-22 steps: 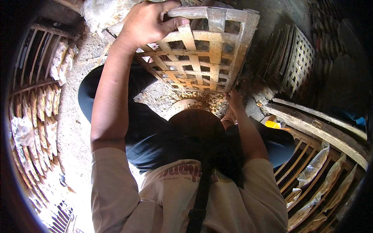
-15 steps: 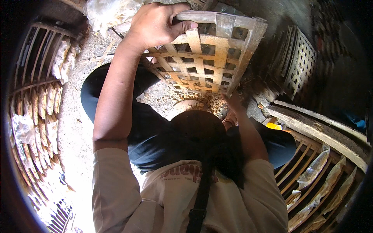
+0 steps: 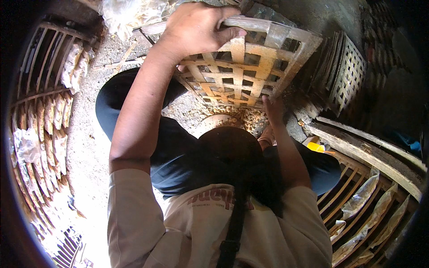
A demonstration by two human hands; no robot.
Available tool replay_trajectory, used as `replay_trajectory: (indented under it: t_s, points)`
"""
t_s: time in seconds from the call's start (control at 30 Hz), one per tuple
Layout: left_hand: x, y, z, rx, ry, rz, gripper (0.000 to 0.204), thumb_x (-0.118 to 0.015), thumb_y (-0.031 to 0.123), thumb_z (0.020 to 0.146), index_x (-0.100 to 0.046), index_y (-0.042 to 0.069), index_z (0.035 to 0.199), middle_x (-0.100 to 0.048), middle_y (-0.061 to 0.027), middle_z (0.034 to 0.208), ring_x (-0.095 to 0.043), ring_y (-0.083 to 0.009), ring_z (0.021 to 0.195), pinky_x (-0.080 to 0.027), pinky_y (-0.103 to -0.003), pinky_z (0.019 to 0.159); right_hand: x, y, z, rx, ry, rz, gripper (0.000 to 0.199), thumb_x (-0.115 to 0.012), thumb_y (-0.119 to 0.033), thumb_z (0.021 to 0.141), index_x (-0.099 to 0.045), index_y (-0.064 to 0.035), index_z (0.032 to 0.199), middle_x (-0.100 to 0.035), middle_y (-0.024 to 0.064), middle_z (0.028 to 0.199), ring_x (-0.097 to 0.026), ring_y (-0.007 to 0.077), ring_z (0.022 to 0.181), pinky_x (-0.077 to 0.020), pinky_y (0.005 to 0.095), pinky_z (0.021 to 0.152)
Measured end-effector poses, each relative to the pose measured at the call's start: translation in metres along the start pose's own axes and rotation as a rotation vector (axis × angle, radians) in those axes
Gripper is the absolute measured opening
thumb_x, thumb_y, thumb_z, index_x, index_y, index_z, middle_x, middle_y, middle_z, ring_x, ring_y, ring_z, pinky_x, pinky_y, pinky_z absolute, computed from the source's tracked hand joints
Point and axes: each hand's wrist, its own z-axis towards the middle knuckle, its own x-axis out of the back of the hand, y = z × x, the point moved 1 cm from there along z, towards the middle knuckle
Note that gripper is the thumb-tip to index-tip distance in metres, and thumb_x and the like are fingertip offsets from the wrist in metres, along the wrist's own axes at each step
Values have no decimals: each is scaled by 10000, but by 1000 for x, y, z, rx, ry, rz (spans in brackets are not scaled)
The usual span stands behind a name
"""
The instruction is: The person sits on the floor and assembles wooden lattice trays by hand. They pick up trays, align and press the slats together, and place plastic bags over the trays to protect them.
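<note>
In front of me a woven lattice tray (image 3: 250,60) of flat wooden or bamboo strips in a wooden frame stands tilted on edge. My left hand (image 3: 199,29) grips its upper frame bar, thumb on the near face and fingers over the top. Low on its right side, my right hand (image 3: 274,110) holds the frame, thumb against the lattice; its other fingers are mostly hidden behind the edge. Below the tray, yellowish crumbs (image 3: 252,119) lie scattered on the ground near a dark round object (image 3: 228,143) between my legs.
Similar lattice trays (image 3: 349,71) lean stacked at the right. Slatted wooden racks with plastic-wrapped flat pieces stand left (image 3: 42,123) and lower right (image 3: 362,196). A wooden beam (image 3: 366,156) edges the right one. A yellow object (image 3: 315,146) lies near my right knee, clear plastic (image 3: 129,18) at upper left.
The tray has shifted right and tipped slightly, with my left hand moving right along with it. My right hand has risen a little up the tray's right side, its thumb now showing on the lattice.
</note>
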Motion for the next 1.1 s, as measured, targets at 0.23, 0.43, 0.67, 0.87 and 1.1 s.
replay_trajectory:
  t_s: [0.23,0.43,0.67,0.87,1.1]
  points:
    - [-8,12,7,-142,25,17,317,-658,419,796,-663,166,987,-618,-96,579,-643,-277,582,-515,-376,555,23,-2,7,-140,-250,-208,449,-684,-352,808,-588,-2,1072,-646,196,948,-615,349,926,-464,402,821]
    - [-12,30,8,-153,-12,-2,326,-629,452,807,-673,191,997,-600,-116,547,-634,-289,551,-527,-397,564,68,-75,28,69,-64,-69,553,-642,-373,836,-485,-26,1237,-612,171,1079,-566,321,1047,-424,398,894]
    - [-8,58,3,-196,-128,69,363,-604,460,829,-648,181,1057,-583,-93,516,-619,-270,505,-517,-393,519,96,-126,46,130,28,271,532,-529,-387,908,-448,-18,1282,-546,174,1191,-528,282,1106,-395,378,940]
    - [-9,91,-20,-357,-86,57,207,-605,253,842,-563,95,969,-518,-23,512,-577,-169,460,-461,-319,402,74,-34,7,95,83,155,511,-499,-441,918,-509,-19,1206,-554,145,1135,-525,236,1064,-401,346,914]
    - [20,165,-113,-291,-398,-104,260,-545,115,808,-505,68,1060,-555,-52,774,-598,-197,724,-495,-306,580,80,-7,-50,24,-218,1017,514,-544,-440,880,-525,-69,1236,-536,142,1240,-519,237,1141,-411,361,954]
